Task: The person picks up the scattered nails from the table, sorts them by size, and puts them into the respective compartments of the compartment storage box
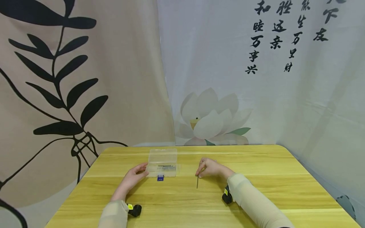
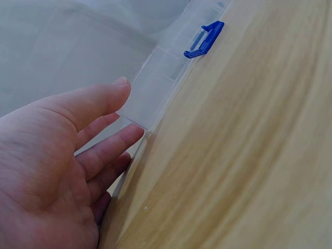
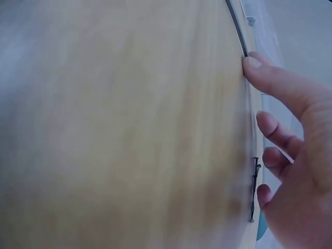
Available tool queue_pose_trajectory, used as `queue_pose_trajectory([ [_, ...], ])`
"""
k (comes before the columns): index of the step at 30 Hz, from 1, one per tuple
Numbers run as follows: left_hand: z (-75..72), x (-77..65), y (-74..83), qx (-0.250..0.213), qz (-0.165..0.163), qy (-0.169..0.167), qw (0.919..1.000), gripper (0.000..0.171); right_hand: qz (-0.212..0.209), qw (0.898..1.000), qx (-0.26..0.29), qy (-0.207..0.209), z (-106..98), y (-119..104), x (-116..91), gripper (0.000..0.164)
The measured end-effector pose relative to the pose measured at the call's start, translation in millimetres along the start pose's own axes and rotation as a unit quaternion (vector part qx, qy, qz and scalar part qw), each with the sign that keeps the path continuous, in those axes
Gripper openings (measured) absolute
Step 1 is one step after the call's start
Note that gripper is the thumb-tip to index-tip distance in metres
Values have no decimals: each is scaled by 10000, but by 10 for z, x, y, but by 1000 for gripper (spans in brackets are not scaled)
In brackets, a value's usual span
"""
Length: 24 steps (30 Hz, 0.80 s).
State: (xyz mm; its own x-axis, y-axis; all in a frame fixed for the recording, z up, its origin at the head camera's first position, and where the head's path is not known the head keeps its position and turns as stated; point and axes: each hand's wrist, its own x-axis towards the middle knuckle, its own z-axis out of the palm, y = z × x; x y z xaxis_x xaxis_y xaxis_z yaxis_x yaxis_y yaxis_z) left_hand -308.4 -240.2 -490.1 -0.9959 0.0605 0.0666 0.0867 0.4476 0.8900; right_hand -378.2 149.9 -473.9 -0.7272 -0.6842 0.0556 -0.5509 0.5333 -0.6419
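Observation:
A clear plastic box [image 1: 162, 156] stands with its lid raised, a blue latch [image 2: 210, 39] at its front edge. Thin dark pieces [image 1: 166, 166] lie inside it. My left hand [image 1: 134, 179] is at the box's left side, its thumb and fingertips touching the end wall with the fingers fairly straight. To the right of the box, my right hand [image 1: 210, 167] pinches a thin dark metal rod [image 1: 197, 182] between thumb and index finger. The rod points down toward the table in the head view. The other right fingers [image 3: 277, 130] are loosely bent.
Small dark nail-like pieces [image 3: 254, 191] show beside the right fingers in the right wrist view. Both hands are over a wooden table [image 1: 176, 209]. Behind its back edge hangs a printed cloth [image 1: 137, 79].

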Motion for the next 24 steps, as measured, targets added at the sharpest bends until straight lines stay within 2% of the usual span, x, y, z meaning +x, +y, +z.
queue_pose_trajectory([
  [8, -13, -1, 26, 51, -32, 19, 10000, 55, 56, 9997, -237, 20, 5, 18, 9, 8],
  [15, -19, -11, 37, 2, -44, 4, 10000, 54, -200, 9990, -384, -109, 13, -12, 21, 5],
  [20, -12, -6, 14, 18, -52, 21, 10000, 54, -186, 9978, -603, -206, 12, -64, 20, 5],
  [24, -8, 2, -3, 28, -14, 6, 10000, 54, -117, 9993, -317, -181, -9, -80, 29, 6],
])
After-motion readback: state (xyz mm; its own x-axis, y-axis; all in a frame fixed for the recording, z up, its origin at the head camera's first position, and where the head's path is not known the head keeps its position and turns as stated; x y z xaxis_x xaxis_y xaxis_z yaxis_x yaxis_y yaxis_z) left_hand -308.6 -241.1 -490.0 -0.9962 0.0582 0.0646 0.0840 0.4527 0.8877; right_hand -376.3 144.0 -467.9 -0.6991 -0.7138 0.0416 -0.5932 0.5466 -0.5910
